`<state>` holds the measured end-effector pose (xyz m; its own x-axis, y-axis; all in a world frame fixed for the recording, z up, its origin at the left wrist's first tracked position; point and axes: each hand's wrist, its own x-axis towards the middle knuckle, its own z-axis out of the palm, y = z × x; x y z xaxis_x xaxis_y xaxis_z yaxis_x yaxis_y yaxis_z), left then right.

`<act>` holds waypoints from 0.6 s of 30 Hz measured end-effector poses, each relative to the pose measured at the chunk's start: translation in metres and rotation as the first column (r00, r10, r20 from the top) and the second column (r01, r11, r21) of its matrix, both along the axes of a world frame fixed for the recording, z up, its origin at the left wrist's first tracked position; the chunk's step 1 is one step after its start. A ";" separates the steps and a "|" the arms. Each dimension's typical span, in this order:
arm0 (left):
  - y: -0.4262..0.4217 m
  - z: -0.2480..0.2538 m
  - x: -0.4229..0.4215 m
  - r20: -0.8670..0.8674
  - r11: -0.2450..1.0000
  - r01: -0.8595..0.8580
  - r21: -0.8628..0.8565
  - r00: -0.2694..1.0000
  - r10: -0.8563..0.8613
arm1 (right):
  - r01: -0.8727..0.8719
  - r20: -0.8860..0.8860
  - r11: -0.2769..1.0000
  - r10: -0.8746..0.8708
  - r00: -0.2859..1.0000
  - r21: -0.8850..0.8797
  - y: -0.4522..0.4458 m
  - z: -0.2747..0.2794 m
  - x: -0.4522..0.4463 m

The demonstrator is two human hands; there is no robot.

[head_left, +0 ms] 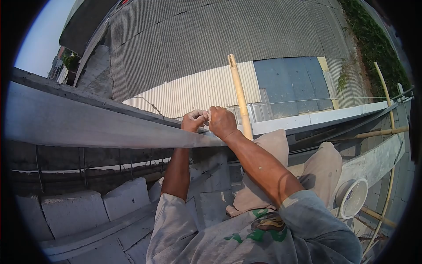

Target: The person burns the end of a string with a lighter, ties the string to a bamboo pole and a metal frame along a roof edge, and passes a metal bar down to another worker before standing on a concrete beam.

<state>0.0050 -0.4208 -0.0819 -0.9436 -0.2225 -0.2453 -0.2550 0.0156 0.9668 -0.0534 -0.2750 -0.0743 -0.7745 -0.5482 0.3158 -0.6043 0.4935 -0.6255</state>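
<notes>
Outdoors, right hand (223, 122) meets left hand (192, 122) beside a beam (96, 119) above corrugated roofing (193, 48).

Head view, forward and down, shirt (263, 226) close below, dark corners hard to read

The beam (88, 114) is pale grey, the string (360, 97) and bucket (343, 193) white, the pole (239, 90) yellow, the trousers (272, 152) beige, the shirt (189, 246) grey with a green-and-brown print (263, 226), and the roof (228, 35) dark grey with stripes, cream striped sheets (206, 92) and a blue panel (292, 83) along its lower edge.
</notes>
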 end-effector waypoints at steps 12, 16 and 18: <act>-0.001 -0.005 0.004 -0.005 0.993 -0.042 -0.113 0.999 0.042 | -0.104 0.184 0.991 0.088 0.979 0.078 -0.006 0.011 -0.004; -0.013 -0.026 0.015 0.026 0.983 -0.078 -0.169 0.996 0.083 | -0.172 0.286 0.968 0.115 0.951 0.182 -0.016 0.020 -0.012; -0.017 -0.028 0.018 0.019 0.981 -0.108 -0.161 0.993 0.112 | -0.189 0.329 0.964 0.119 0.937 0.188 -0.023 0.027 -0.014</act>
<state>0.0230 -0.4376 -0.1099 -0.9044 -0.3629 -0.2242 -0.2906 0.1395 0.9466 -0.0677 -0.2975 -0.0470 -0.7152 -0.6958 -0.0662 -0.4745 0.5529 -0.6849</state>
